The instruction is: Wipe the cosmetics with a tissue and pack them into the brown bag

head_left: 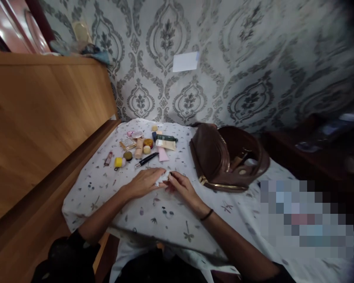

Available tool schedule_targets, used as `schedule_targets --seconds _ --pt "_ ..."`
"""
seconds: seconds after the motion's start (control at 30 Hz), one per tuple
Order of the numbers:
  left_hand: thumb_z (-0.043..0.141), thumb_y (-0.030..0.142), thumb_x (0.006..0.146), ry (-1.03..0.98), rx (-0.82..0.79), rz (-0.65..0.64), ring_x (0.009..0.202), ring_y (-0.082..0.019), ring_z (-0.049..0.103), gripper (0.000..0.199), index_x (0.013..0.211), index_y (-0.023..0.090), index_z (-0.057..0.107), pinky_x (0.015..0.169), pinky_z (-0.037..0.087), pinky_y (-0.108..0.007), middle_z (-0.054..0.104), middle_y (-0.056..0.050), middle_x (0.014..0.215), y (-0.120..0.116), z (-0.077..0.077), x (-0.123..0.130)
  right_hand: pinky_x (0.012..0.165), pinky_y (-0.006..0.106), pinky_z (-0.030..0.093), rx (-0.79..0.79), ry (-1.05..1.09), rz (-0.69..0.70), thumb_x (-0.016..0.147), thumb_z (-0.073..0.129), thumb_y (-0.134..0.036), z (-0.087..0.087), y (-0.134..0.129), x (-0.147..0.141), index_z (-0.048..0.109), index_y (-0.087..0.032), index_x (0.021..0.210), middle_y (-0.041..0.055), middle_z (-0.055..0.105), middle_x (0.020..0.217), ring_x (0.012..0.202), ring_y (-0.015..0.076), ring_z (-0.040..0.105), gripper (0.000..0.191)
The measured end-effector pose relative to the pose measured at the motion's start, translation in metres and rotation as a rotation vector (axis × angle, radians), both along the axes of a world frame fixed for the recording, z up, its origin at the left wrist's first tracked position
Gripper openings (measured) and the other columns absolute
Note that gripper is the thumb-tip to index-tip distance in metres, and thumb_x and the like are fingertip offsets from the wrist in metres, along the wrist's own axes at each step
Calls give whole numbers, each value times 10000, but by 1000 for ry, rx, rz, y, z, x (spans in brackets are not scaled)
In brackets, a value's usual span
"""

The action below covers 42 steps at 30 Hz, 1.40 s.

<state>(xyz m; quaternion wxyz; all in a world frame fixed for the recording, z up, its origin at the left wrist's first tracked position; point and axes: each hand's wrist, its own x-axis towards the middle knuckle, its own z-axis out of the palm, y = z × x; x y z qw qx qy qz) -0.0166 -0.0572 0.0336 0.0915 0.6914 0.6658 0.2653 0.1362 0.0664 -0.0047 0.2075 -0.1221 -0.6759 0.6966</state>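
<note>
White cloth [144, 220], printed with small scattered motifs in grey and muted colours, covers the surface beneath both hands and hangs over its edge on the near side of them. Above its middle, the left hand [143, 182] and the right hand [181, 186] come together, their fingertips closed on a small white item [161, 179] between them; what it is, and exactly how each finger grips it, I cannot tell. A dark band [207, 214] circles the right wrist. Just beyond the hands lies a black pen-like tube [147, 160] with a silvery end, and behind it a pink tube [163, 155], a cream tube [165, 145] and a dark green tube [166, 138] sit close together. Further to the left hand's side are an amber jar [148, 143] and a yellow piece [118, 162]. To the right of the hands, a brown bag [208, 157] gapes, its gold-coloured zip showing. Past everything, a wall [162, 94] papered in pale grey with dark damask medallions rises, bearing a white rectangle [185, 62]. Left of the hands stands a tall wooden panel [47, 118] with visible grain; far to their right the room falls into shadow, and a pixelated patch [306, 220] hides part of the cloth.
</note>
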Motion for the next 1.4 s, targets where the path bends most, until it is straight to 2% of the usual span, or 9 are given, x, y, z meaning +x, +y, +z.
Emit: schedule_targets --seconds 0.2,0.27,0.37,0.5,0.7,0.87,1.13,1.27,1.4 --pt "426 573 944 -624 219 438 702 -167 566 462 1179 200 566 630 476 -266 595 -22 828 33 -25 -12 547 242 408 -281 68 -170 728 767 -544 -1 15 3 696 -173 867 25 679 771 598 113 553 403" --pt "413 609 937 -743 235 493 630 -141 520 509 1234 213 534 545 437 -235 545 -4 791 33 -29 -16 591 251 442 -385 97 -217 676 812 -517 -2 18 1 700 -175 866 35 706 813 625 119 576 408" --pt "376 557 968 -621 230 392 721 -160 568 494 1299 208 486 660 494 -273 575 -27 867 29 -32 -15 619 257 466 -521 104 -235 627 860 -456 -3 21 -1 696 -176 851 42 729 810 636 125 607 394" --pt "420 396 975 -260 229 154 1140 -248 560 405 1314 177 453 991 448 -398 581 -128 1226 27 -37 -3 552 246 446 -587 84 -158 619 869 -395 -4 19 -1 682 -172 833 47 738 775 610 136 628 361" --pt "412 353 968 -56 164 97 933 -236 644 234 1122 201 500 819 490 -354 655 -82 1019 26 -47 6 465 212 373 -483 47 -105 692 812 -489 -2 17 0 645 -156 774 8 665 648 500 89 543 381" --pt "392 401 969 -260 105 209 643 -171 554 193 959 222 462 644 412 -288 552 23 706 22 -34 15 455 208 336 -368 30 -96 721 767 -558 -1 17 2 647 -157 785 -7 632 638 484 74 490 423" --pt "496 711 841 -966 -9 267 440 -65 355 497 811 222 414 422 268 -195 401 81 600 28 -32 15 567 241 444 -133 113 -81 759 758 -470 5 14 5 668 -210 998 32 688 888 727 151 628 364" --pt "389 776 846 -1088 -31 325 367 -75 354 582 867 206 499 364 173 -181 422 75 495 33 -36 11 559 238 441 -188 121 -115 745 772 -443 3 16 4 669 -223 1011 33 699 927 725 147 632 360" --pt "383 668 908 -1067 -15 333 448 -113 484 518 1124 223 538 383 253 -165 499 54 569 33 -32 9 557 228 422 -292 132 -205 716 799 -422 2 20 4 684 -208 966 30 704 937 700 131 634 349"
